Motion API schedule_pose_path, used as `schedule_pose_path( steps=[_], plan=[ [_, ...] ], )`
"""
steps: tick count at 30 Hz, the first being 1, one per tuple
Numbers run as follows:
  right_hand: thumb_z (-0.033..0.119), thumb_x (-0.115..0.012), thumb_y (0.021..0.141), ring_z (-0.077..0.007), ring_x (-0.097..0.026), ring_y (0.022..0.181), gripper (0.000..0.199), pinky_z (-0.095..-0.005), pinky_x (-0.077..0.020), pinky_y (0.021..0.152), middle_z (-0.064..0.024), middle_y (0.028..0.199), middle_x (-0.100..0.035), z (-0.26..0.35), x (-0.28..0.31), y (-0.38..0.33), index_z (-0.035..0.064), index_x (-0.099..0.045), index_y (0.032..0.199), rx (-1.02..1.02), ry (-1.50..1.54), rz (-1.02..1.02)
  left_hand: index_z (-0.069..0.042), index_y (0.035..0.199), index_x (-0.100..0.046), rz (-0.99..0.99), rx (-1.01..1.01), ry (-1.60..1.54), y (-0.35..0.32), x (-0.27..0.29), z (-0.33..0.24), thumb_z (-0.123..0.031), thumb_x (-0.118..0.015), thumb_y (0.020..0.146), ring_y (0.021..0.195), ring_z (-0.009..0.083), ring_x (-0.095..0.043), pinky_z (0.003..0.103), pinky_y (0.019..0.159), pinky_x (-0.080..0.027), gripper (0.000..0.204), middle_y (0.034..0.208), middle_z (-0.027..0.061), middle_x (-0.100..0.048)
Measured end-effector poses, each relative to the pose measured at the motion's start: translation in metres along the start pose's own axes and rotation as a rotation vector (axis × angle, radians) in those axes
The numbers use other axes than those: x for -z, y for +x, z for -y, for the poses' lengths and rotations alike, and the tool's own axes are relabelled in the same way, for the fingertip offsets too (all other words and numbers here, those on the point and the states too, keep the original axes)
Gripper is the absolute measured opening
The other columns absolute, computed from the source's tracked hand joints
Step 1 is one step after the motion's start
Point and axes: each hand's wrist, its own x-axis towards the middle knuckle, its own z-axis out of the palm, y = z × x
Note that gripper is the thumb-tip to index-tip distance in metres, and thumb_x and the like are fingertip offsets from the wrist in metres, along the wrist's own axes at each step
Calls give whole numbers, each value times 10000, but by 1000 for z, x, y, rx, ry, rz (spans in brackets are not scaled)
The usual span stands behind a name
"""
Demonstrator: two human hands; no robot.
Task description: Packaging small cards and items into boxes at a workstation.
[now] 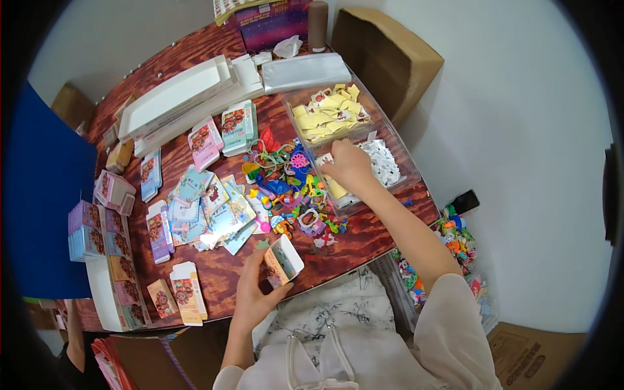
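My left hand is closed around a small open-topped cardboard box at the table's near edge. The box is tilted, its white inner flap faces right, and something greenish shows inside. My right hand reaches down into a clear plastic tray, its fingers curled and their tips hidden. Around it in the tray are folded yellow paper pieces, small white printed pieces and a few yellowish pieces below the hand. Between my hands lies a heap of colourful small plastic toys.
Printed cards lie spread left of the toys. Flat box blanks and a display carton with filled boxes stand further left. Long white trays and clear bags lie at the back. More toys fill a bin below right.
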Motion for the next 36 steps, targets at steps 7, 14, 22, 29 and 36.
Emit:
schedule_pose_path(
  steps=[7,14,22,29,36],
  plan=[
    [217,-763,765,-249,-678,714,291,-337,-514,629,-119,840,-697,-29,2,12,-27,-688,906,-80,379,147,-28,1404,-448,-16,8,-5,2,3,1,-43,-846,688,1142,243,-562,358,935,-511,820,1256,116,-529],
    [110,-647,909,-76,-616,601,172,-222,-422,468,-39,848,-693,-43,43,13,-7,-709,1020,-345,868,310,-23,1409,-444,-24,14,7,-3,8,7,-50,-853,689,1142,250,-564,363,936,-511,829,1261,120,-535],
    [73,-676,858,-77,-608,586,140,-205,-406,450,-50,804,-689,-57,50,6,31,-651,989,-298,976,425,-32,1397,-458,-8,-16,31,2,4,1,-7,-830,686,1203,206,-526,367,945,-520,803,1280,65,-492],
    [74,-692,838,-102,-624,620,130,-236,-464,500,-76,820,-688,-59,60,3,39,-592,913,-175,880,539,-39,1420,-442,-4,24,-23,2,2,-5,-23,-841,690,1190,254,-554,367,971,-498,833,1296,122,-528],
    [29,-602,853,-114,-635,663,27,-253,-488,527,-80,793,-671,-69,75,10,30,-600,880,-200,863,423,-35,1408,-451,-18,25,-1,0,5,2,-26,-842,685,1184,252,-553,362,966,-500,823,1286,113,-525]
  ],
)
